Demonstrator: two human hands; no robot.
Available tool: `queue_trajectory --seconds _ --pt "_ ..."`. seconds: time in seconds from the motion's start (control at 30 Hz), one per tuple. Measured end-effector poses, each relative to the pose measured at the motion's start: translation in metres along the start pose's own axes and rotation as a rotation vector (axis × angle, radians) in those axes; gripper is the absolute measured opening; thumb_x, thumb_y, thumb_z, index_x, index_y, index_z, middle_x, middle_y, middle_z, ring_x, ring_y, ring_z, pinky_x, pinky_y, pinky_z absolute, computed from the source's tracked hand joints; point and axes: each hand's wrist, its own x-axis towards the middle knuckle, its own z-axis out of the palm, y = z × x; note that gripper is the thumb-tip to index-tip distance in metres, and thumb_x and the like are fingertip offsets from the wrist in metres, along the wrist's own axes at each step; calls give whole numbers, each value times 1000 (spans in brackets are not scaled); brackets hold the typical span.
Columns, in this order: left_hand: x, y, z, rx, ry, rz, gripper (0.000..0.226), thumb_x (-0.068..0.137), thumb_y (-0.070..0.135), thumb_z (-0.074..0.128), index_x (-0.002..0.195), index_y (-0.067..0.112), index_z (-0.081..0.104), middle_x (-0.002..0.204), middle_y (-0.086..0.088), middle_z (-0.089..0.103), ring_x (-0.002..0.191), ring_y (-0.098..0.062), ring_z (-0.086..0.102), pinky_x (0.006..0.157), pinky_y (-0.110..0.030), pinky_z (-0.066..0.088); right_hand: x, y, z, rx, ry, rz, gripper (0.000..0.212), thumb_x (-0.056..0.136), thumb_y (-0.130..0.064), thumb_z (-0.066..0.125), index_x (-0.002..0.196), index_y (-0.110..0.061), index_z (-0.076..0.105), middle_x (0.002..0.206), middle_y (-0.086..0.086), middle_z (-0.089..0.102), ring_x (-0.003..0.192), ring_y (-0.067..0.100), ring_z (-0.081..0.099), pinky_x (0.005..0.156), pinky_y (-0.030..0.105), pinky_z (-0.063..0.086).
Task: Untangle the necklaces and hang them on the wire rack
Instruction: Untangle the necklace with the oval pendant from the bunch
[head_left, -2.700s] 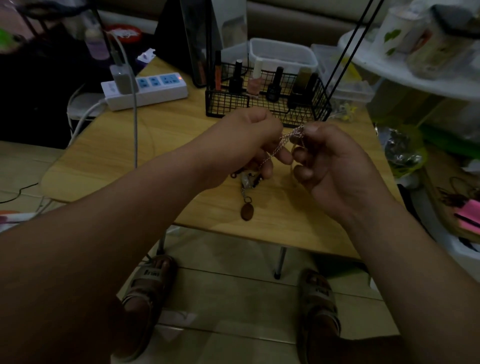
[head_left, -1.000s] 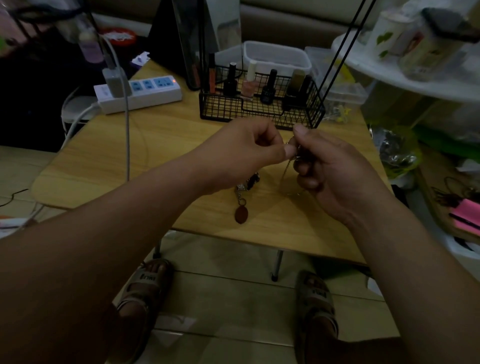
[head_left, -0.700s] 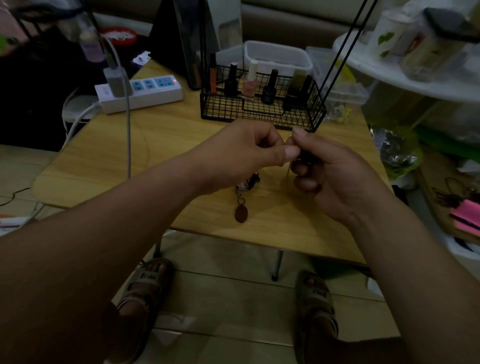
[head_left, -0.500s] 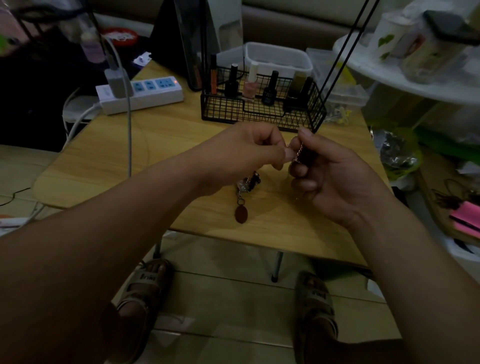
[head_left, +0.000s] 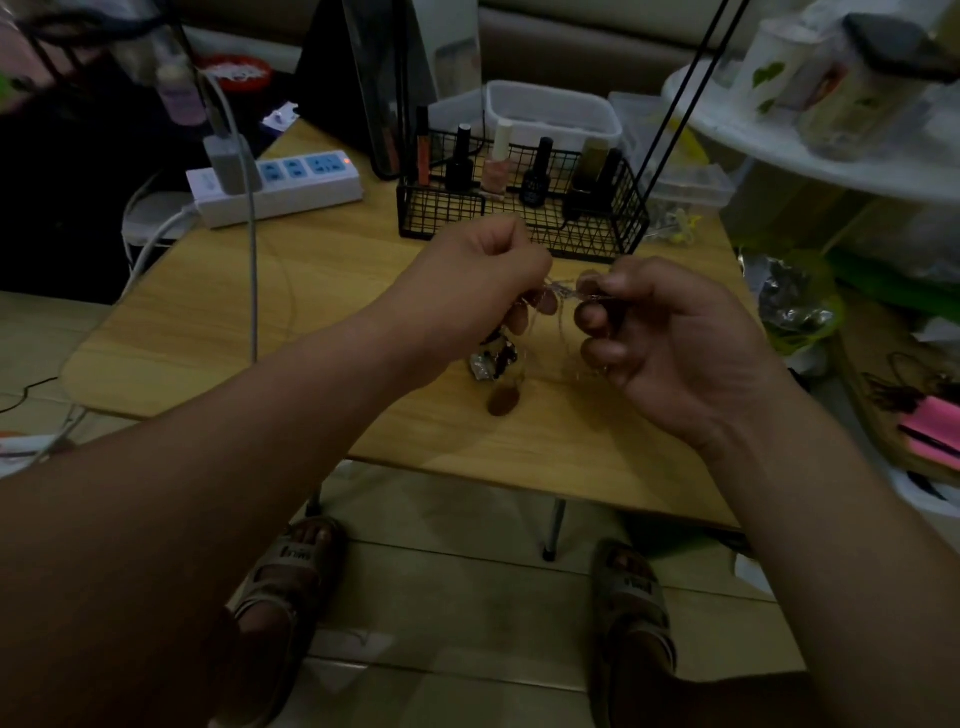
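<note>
View from above of a person's two bare forearms reaching over a light wooden bench (head_left: 311, 291). The left hand (head_left: 483, 291) and right hand (head_left: 675, 338) are raised above the middle of the bench, close together but not touching. Both have curled fingers pinching the tangled necklaces (head_left: 566, 287), whose thin chain stretches across the small gap between the fingertips; the chain is blurred. Under the left hand a silver charm cluster (head_left: 491, 361) and, below it, a brown oval pendant (head_left: 503, 401) hang towards the bench's near edge. At the far edge stands a black wire basket (head_left: 441, 215) holding nail polish bottles (head_left: 535, 174). A white power strip (head_left: 291, 182) lies at the far left corner.
</note>
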Motion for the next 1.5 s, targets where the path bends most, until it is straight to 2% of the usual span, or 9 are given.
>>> queue_trajectory --seconds 0.13,0.27,0.57,0.73,0.83,1.03,1.17,1.33,1.5 --pt "-3 3 0 47 44 27 14 98 10 57 85 11 52 73 -3 76 52 -11 47 42 -19 34 1 2 -2 -175 148 -73 27 92 -1 55 71 -17 52 78 1 59 61 10 52 48 22 30" --pt "-5 2 6 59 4 27 17 97 9 58 82 11 51 77 -8 77 52 -17 49 44 -21 36 0 7 1 -555 348 -245 24 101 -32 63 85 -15 59 70 -5 65 53 11 48 45 22 35" --pt "-3 -3 13 105 -41 -22 19 96 15 62 79 12 55 59 7 66 54 -10 55 50 -22 45 -5 -9 6 -186 215 -46 74 98 -78 24 82 -14 57 73 6 63 54 16 46 50 28 27" --pt "-2 -3 14 135 -47 -34 20 95 17 63 76 13 56 64 8 70 56 -9 59 57 -24 48 -3 -9 2 -266 271 -87 77 97 -78 25 83 -14 64 82 6 68 76 21 65 72 38 53" --pt "-2 -3 13 148 -27 -25 17 93 19 66 80 12 59 81 -14 74 58 -8 60 54 -20 49 0 -9 0 -279 441 -176 61 100 -69 39 92 -17 70 87 -1 75 91 16 72 88 43 54" --pt "-2 -6 11 199 -27 -37 18 93 21 66 81 7 64 77 -12 68 69 -12 58 61 -25 47 -1 -14 -4 227 286 -141 27 105 -38 53 92 -16 59 71 -2 54 70 13 58 77 32 55" --pt "-1 -4 7 192 -11 -32 18 94 20 67 86 5 65 82 -11 71 61 -1 55 53 -15 43 0 -15 -3 207 292 -146 12 103 -26 58 93 -19 58 65 -5 42 61 10 47 71 29 51" --pt "0 2 -3 97 2 -3 17 98 14 61 82 9 58 96 -19 75 79 -15 72 71 -28 54 -1 -17 3 -454 302 -178 37 100 -55 57 96 -18 64 55 -7 40 54 13 46 64 33 48" --pt "0 10 -14 4 36 36 26 98 9 56 73 16 54 80 -4 74 74 -14 68 66 -25 54 -5 -26 6 105 87 -35 66 101 -72 29 68 -20 52 58 -2 34 53 16 39 63 33 45"
